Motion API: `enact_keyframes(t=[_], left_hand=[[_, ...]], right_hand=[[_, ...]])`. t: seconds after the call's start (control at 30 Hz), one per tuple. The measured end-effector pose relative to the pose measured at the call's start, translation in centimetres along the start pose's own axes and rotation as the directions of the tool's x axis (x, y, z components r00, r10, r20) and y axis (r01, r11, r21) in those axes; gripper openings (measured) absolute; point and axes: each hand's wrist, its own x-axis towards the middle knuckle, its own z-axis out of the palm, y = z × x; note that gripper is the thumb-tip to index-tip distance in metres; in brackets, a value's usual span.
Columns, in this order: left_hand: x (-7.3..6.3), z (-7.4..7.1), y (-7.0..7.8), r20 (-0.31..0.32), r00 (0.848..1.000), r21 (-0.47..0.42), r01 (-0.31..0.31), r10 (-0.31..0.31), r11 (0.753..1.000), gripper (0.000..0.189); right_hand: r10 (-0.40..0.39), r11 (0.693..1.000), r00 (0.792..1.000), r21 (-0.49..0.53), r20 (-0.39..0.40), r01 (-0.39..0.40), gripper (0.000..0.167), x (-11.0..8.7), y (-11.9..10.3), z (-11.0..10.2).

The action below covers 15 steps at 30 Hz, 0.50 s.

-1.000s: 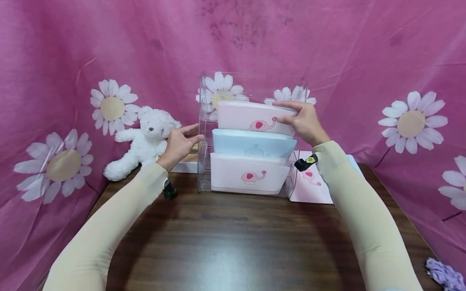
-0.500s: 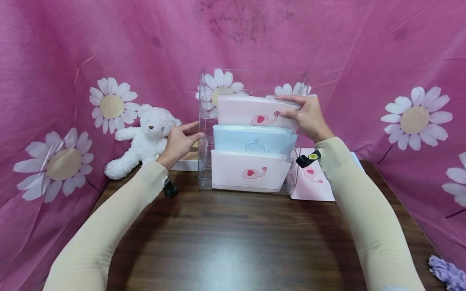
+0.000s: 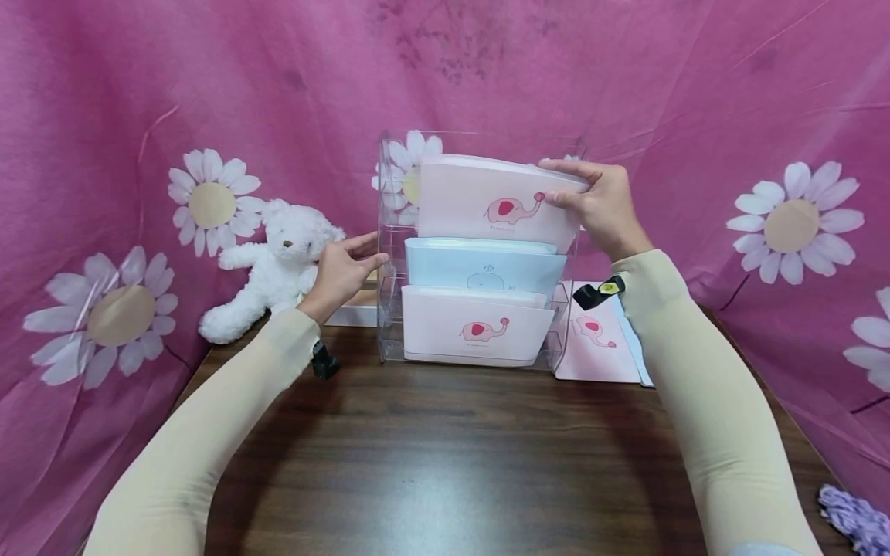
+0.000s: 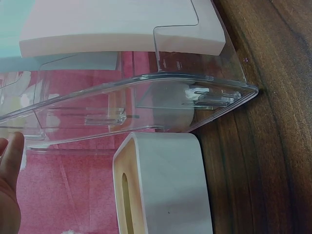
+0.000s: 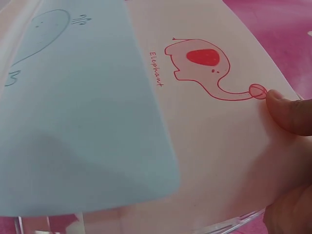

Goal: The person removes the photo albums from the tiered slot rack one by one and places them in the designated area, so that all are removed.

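Upward goes the rear pink booklet (image 3: 455, 193) in my right grip (image 3: 603, 202), its top edge higher than half a second ago and its red elephant, then cut off at the feet by the tier below, now whole with small lettering beneath. My right grip is closed on the upper right corner, thumb on the front by the ball at the trunk's tip, fingers at the top edge and behind. My left grip (image 3: 343, 272) is unchanged, fingers extended, curled round nothing, at the left side wall of the clear rack (image 3: 392, 332); how firmly they press, I cannot tell. The blue whale booklet (image 3: 452, 266) hides the lifted one's bottom edge, so whether that has left its tier I cannot say. Both it and the front pink booklet (image 3: 438, 328) sit in place on the lower steps. For the work in hand, I judge the lift well under way but unfinished, with a one-corner hold that could let the far end sag. To my left on the bench (image 3: 445, 448), a white bear (image 3: 288, 251) sits near a white box (image 4: 173, 180).
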Motion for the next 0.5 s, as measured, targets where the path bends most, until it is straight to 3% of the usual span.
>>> enact_keyframes(t=[0.5], left_hand=[[0.0,0.0,0.0,-0.003,1.0,-0.023,0.0,0.0,1.0,0.056]], right_hand=[[0.021,0.976,0.996,0.219,-0.085,-0.002,0.043,0.4,-1.5,-1.9]])
